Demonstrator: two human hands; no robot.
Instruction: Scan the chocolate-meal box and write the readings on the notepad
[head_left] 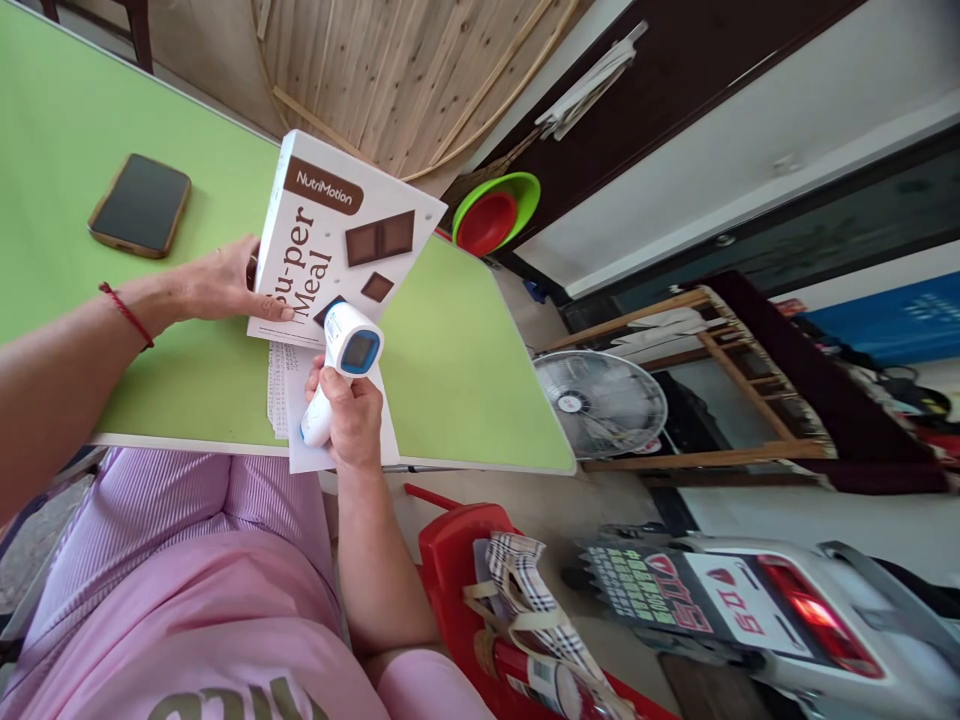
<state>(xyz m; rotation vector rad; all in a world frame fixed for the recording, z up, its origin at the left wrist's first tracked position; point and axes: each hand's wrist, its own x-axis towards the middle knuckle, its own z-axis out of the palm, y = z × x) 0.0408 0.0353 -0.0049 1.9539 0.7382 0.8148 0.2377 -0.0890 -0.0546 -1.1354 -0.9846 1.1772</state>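
My left hand [225, 282] grips the lower left edge of a white box [390, 225] printed with "NutriMotion" and brown chocolate pieces. The box stands tilted above the green table, its printed front facing me. In my right hand [352, 415] is a white infrared thermometer [349, 340] with a blue-rimmed dark screen. Its head overlaps the box's lower corner in view; whether they touch I cannot tell. Beneath the thermometer lie white paper sheets [300, 455], partly past the table's near edge. My right fingers wrap round the handle, some hidden behind it.
A phone [142, 205] in a brown case lies on the green table [465, 370], left of the box. Beyond the table are green and red basins [487, 222], a fan [600, 405] and a scooter [750, 600]. A red chair [457, 560] holding bags stands at the near right.
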